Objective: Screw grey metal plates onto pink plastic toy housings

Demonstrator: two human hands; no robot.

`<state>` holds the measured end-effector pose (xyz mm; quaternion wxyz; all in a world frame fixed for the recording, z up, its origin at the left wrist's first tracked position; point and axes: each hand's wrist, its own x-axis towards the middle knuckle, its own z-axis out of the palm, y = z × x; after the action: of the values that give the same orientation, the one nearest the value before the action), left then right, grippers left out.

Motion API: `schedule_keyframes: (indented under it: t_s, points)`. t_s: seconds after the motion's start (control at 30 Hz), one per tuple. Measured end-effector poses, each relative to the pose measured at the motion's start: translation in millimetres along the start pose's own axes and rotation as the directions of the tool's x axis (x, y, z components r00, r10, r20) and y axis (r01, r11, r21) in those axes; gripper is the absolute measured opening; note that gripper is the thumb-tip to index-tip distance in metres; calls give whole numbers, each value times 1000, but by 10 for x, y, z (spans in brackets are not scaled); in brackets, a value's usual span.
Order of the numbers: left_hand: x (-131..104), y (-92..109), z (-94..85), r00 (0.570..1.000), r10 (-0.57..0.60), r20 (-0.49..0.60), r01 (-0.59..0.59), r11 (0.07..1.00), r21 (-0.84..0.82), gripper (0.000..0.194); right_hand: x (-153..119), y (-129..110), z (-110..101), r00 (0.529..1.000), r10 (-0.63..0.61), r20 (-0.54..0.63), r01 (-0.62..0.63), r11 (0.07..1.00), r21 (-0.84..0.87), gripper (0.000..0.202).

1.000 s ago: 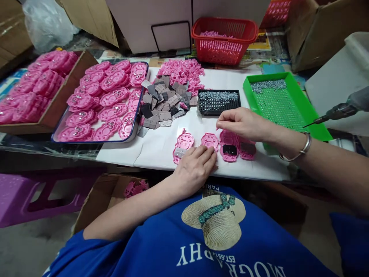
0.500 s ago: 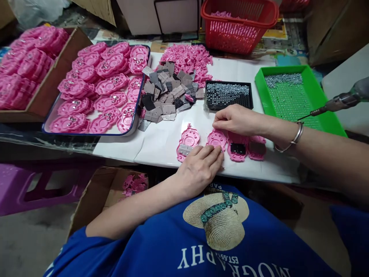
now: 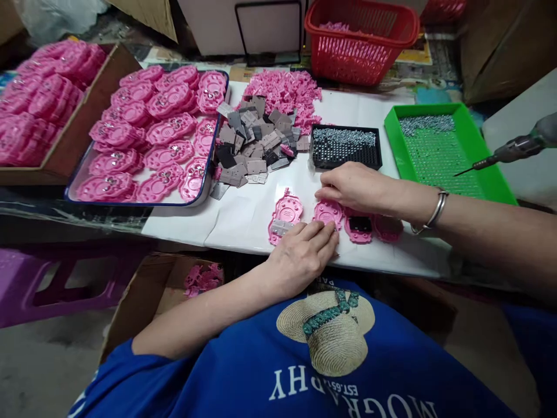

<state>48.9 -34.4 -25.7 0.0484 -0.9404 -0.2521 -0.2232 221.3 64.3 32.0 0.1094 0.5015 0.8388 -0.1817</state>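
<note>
lowering of the right hand [image 3: 350,184] is seen, beyond the left hand [image 3: 300,251] pressed onto the pink casing [image 3: 327,212]; the pinch there cannot be told; fitting seems underway.

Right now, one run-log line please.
left hand: on pink plastic casing | right hand: at casing's far end | black rectangular tray: beyond right hand

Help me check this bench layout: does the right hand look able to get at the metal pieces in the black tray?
Probably yes: the right hand is by the near edge of the black tray, the metal pieces lie uncovered toward its far side, and nothing visible blocks the way.
</note>
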Motion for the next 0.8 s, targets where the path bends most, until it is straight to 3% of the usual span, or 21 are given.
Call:
schedule_keyframes:
  t_s: [0.1, 0.23, 0.4, 0.53, 0.7, 0.8]
  points:
    - [-8, -4, 9, 1000, -12, 14, 12, 1000, 2, 28, -74, 51, -127, 1000, 15, -3, -15, 996, 85, 40]
    - [3, -3, -44, 999, -15, 29, 14, 1000, 13, 28, -244, 209, -303, 997, 68, -42, -49, 935, 352, 38]
    - [130, 42, -138, 999, 31, 14, -32, 998, 60, 27, -435, 382, -288, 996, 87, 17, -81, 811, 580, 39]
    - [312, 100, -85, 993, 104, 52, -105, 994, 24, 31, -477, 449, -217, 997, 74, 2, -59, 782, 621, 34]
    - [450, 130, 23, 982, 57, 181, -55, 998, -17, 42, -462, 516, -181, 995, 93, -42, -48, 786, 616, 29]
    - [432, 121, 41, 982, 60, 179, -56, 998, -28, 42, -446, 539, -160, 989, 121, -84, -42, 779, 626, 29]
